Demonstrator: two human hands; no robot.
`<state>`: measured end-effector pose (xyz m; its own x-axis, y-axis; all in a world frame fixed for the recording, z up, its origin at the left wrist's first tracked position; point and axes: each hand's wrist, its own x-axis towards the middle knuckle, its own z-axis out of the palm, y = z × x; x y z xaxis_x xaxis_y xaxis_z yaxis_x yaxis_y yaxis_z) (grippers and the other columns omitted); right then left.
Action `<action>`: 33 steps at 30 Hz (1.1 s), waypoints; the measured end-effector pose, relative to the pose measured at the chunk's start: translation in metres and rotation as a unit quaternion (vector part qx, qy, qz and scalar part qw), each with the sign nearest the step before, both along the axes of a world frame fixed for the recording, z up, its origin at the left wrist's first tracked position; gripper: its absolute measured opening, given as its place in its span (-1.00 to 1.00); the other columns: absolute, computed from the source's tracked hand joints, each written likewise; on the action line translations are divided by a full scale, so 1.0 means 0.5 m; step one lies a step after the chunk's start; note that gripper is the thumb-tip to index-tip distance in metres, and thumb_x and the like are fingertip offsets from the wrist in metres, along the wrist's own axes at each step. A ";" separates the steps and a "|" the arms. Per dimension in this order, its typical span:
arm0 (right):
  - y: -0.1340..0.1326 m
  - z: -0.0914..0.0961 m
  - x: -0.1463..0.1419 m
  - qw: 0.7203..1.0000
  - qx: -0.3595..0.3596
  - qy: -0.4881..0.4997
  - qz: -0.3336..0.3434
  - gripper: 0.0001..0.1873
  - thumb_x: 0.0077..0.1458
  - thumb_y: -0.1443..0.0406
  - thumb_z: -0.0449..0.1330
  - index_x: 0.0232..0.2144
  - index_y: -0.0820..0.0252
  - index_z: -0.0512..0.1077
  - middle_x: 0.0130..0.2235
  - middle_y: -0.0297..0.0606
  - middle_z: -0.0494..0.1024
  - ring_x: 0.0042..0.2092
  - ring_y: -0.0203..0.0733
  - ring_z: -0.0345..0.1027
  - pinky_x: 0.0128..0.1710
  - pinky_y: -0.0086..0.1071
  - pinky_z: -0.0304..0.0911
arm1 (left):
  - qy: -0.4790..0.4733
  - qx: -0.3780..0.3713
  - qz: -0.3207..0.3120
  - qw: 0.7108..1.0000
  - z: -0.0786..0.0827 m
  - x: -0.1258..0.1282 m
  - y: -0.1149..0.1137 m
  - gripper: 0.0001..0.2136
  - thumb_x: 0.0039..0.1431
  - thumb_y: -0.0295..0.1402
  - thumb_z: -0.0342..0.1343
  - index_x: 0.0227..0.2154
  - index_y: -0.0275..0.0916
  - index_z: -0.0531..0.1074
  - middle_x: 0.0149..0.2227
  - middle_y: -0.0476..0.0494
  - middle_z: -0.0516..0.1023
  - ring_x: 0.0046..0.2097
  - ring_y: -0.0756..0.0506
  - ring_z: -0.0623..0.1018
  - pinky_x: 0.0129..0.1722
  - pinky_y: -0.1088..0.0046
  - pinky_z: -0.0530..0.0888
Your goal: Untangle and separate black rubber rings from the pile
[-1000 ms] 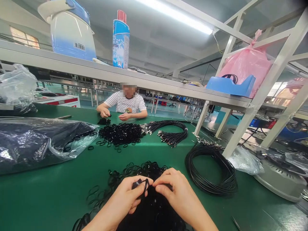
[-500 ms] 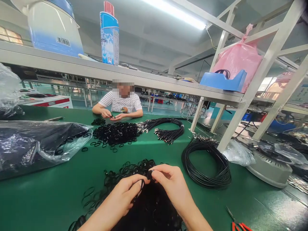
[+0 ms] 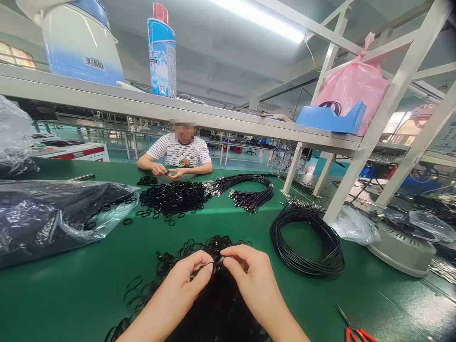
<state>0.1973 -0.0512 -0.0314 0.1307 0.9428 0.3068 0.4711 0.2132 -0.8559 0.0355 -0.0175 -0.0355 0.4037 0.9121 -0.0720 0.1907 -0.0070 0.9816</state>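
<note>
Above a big heap of thin black rings (image 3: 217, 308), my two hands meet, fingertips close together. My left hand (image 3: 188, 278) is closed, thumb against forefinger, pinching a black ring (image 3: 217, 261) whose dark loop shows at the thumb. From the other side my right hand (image 3: 251, 273) pinches a dark strip of what looks like the same ring. Whether one ring or two lie between the fingers I cannot tell. The fingers hide part of it. Loose rings spread out on the green table mat (image 3: 71, 299) left of the heap.
Coiled black cables (image 3: 306, 242) lie at right, red-handled pliers (image 3: 352, 327) at front right. A second ring pile (image 3: 174, 197) and cable bundle (image 3: 249, 190) lie farther back, before a co-worker (image 3: 181, 152). Left is a plastic bag (image 3: 60, 218); a shelf (image 3: 221, 121) crosses above.
My fingertips have shifted slightly, and more of the black strip shows between them. The co-worker's hands have come closer together. The view has moved a little.
</note>
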 end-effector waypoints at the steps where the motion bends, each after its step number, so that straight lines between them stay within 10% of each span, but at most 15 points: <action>1: 0.002 -0.002 0.005 1.000 0.004 0.007 0.000 -0.77 0.09 0.37 0.16 -0.27 0.07 0.60 -0.27 -0.30 0.62 -0.23 -0.15 0.45 -0.21 -0.37 0.27 | 0.004 -0.002 0.000 1.000 0.001 -0.003 0.001 -0.76 0.16 -0.16 0.07 -0.49 -0.20 0.34 -0.58 0.16 0.14 -0.62 0.11 -0.02 -0.67 0.62 -0.08; 14: 0.001 -0.007 -0.005 1.000 0.002 0.001 -0.004 -0.74 0.06 0.42 0.10 -0.31 0.09 0.56 -0.42 -0.40 0.58 -0.39 -0.28 0.40 -0.38 -0.47 0.22 | 0.040 0.015 -0.052 0.998 0.005 -0.010 0.004 -0.64 0.19 -0.10 0.02 -0.11 -0.24 0.47 -0.58 0.11 0.29 -0.63 0.09 0.06 -0.65 0.56 -0.02; 22: -0.011 -0.003 -0.014 0.998 -0.005 -0.067 -0.005 -0.84 0.05 0.39 0.13 -0.38 0.07 0.50 -0.47 -0.43 0.54 -0.43 -0.29 0.37 -0.38 -0.47 0.18 | 0.071 0.127 -0.017 0.989 0.012 -0.002 -0.003 -0.78 0.15 -0.21 0.06 -0.43 -0.24 0.49 -0.46 0.01 0.40 -0.39 -0.03 0.30 -0.37 0.49 0.24; 33: 0.009 -0.016 0.002 0.994 -0.011 0.108 0.022 -0.90 0.06 0.38 0.13 -0.45 0.15 0.43 -0.42 -0.37 0.54 -0.34 -0.23 0.40 -0.35 -0.44 0.24 | -0.068 -0.120 -0.030 0.990 -0.001 -0.007 0.001 -0.72 0.11 -0.10 0.12 -0.43 -0.24 0.32 -0.55 0.14 0.20 -0.58 0.12 -0.09 -0.61 0.54 -0.18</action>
<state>0.1984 -0.0466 -0.0395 0.1504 0.9552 0.2547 0.2657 0.2091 -0.9411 0.0319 -0.0168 -0.0361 0.4769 0.8497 -0.2251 0.0627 0.2225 0.9729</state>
